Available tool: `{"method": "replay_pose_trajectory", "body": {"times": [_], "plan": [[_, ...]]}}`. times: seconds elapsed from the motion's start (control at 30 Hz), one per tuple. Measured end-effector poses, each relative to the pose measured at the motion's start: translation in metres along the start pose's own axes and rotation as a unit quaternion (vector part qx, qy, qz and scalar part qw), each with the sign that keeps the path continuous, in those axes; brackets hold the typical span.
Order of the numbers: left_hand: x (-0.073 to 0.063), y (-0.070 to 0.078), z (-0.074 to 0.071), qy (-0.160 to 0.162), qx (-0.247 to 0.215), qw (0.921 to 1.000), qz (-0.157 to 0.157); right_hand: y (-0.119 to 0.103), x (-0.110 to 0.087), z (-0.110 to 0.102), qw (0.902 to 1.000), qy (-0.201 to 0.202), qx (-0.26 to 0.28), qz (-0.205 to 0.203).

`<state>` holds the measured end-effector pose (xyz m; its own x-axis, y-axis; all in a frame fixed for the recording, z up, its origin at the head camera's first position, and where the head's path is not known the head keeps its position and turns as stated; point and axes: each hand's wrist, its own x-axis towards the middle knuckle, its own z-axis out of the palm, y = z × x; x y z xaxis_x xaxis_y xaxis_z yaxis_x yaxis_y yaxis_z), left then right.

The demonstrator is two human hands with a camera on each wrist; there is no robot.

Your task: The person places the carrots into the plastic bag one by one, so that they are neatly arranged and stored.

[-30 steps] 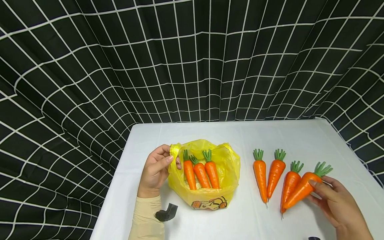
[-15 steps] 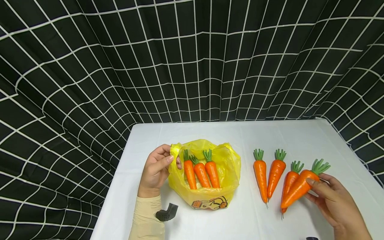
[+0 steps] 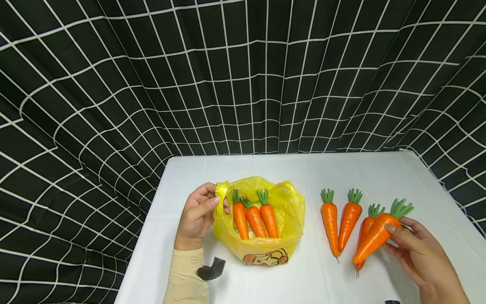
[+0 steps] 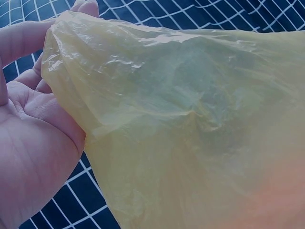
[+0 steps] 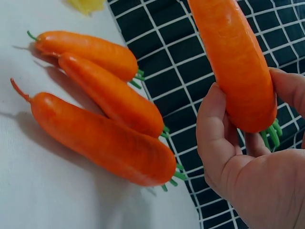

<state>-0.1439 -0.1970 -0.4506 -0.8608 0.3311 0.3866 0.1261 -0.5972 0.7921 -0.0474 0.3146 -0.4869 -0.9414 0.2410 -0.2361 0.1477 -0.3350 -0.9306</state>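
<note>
My left hand [image 3: 197, 215] pinches the left edge of a yellow plastic bag [image 3: 262, 251], which stands with its mouth spread. Inside it lie three orange carrots with green tops, one of them the right-hand carrot [image 3: 269, 221]. In the left wrist view the thin bag film [image 4: 157, 105] fills most of the picture. My right hand [image 3: 425, 253] grips a carrot [image 3: 376, 238] near its green top, above another carrot [image 3: 365, 230] on the table. The right wrist view has the held carrot [image 5: 238, 67] between thumb and fingers, raised off the cloth.
Two more carrots, a left one [image 3: 330, 228] and a right one [image 3: 349, 226], lie between the bag and my right hand, tips almost meeting. A white cloth covers the table [image 3: 303, 287]. Behind it hangs a black curtain [image 3: 250, 84] with white grid lines.
My right hand has lifted the carrot slightly and drawn it a little to the left. The left hand and the bag have stayed in place.
</note>
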Motion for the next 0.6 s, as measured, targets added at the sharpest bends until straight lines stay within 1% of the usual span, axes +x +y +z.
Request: {"method": "replay_pose_trajectory", "body": {"times": [0.1, 0.17, 0.27, 0.43, 0.6], "plan": [[0.000, 0.000, 0.000, 0.001, 0.002, 1.0000, 0.001, 0.000, 0.000, 0.003, 1.0000, 0.000, -0.002, 0.006], [0.000, 0.001, 0.000, 0.001, 0.005, 1.0000, 0.001, -0.001, 0.000, 0.004, 0.9998, 0.001, -0.007, 0.017], [0.000, 0.001, 0.001, 0.002, 0.005, 1.0000, 0.000, -0.001, 0.000, 0.006, 0.9997, -0.006, -0.011, 0.023], [0.000, 0.002, 0.001, 0.005, 0.003, 1.0000, -0.003, 0.000, -0.002, 0.011, 0.9996, -0.027, 0.004, 0.005], [0.000, 0.002, 0.001, 0.008, 0.005, 1.0000, -0.003, 0.000, -0.003, 0.017, 0.9989, -0.040, 0.021, -0.011]]}}
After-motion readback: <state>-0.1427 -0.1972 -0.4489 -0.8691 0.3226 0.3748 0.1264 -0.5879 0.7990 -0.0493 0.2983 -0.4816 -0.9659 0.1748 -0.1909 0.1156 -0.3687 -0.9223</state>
